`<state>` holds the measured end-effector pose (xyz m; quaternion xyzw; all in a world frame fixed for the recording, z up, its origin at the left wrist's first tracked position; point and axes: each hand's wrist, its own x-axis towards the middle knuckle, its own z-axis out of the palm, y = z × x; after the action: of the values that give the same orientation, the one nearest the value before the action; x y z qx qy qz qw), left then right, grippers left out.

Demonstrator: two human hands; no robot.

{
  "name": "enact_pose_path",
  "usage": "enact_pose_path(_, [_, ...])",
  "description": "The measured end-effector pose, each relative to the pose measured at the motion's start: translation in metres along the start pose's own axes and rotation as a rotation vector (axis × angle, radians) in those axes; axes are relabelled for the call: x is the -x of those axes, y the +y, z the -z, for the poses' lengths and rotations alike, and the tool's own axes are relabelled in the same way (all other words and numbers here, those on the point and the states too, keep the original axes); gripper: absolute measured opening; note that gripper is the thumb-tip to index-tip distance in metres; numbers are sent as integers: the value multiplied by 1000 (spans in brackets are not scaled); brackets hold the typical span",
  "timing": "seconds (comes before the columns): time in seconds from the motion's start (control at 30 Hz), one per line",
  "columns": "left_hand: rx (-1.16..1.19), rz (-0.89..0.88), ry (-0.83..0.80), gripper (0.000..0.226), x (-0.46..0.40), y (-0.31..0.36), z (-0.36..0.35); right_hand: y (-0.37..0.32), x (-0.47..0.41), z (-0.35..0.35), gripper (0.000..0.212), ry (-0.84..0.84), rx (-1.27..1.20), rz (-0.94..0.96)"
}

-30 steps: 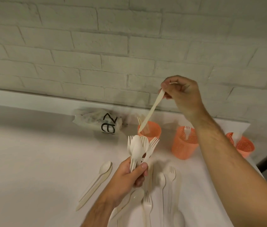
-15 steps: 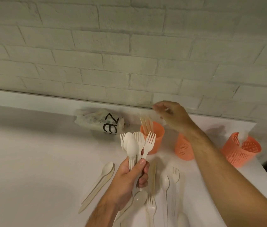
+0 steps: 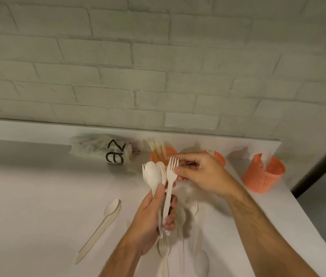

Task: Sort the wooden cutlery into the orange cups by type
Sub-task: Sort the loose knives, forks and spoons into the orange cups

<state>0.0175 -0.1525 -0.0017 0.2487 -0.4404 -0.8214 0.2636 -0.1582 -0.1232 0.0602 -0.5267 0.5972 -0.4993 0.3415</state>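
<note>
While the left hand (image 3: 150,214) grips a fanned bundle of wooden cutlery (image 3: 154,172), the right hand (image 3: 200,174) pinches one fork (image 3: 170,176) at its neck to draw it free.

Judged from this, the step in hand is picking a fork out of the bundle; next it must slide clear without dragging its neighbours, then go to the cup holding forks. Three orange cups stand along the far edge of the white surface (image 3: 28,196): the left cup (image 3: 170,151) with knife-like handles, the middle cup (image 3: 218,156) half hidden behind the right hand and showing fork tines, and the right cup (image 3: 263,172) near the far right corner with one piece whose type I cannot tell. A spoon lying on a knife (image 3: 103,222) rests left of the hands; more pieces lie under the hands by the near edge, too overlapped to count. A crumpled bag (image 3: 102,150) sits at the far edge.
</note>
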Motion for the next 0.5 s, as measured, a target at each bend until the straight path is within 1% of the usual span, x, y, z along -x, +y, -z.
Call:
enact_pose_path(0.1, [-10, 12, 6, 39, -1, 0, -4, -3, 8, 13, 38, 84, -34, 45])
enact_pose_path(0.17, [-24, 12, 1, 37, -1, 0, -8, -4, 15, 17, 37, 63, -18, 45])
enact_pose_path(0.27, [-45, 3, -34, 38, -1, 1, -17, 0, 20, 14, 38, 19, 114, 6])
enact_pose_path(0.43, [-75, 13, -52, 38, -4, -1, -25, 5, 25, 12, 41, 128, 280, 53])
enact_pose_path(0.5, [-112, 21, -57, 38, -5, -2, -28, 5, 28, 13, 42, 140, 323, 65])
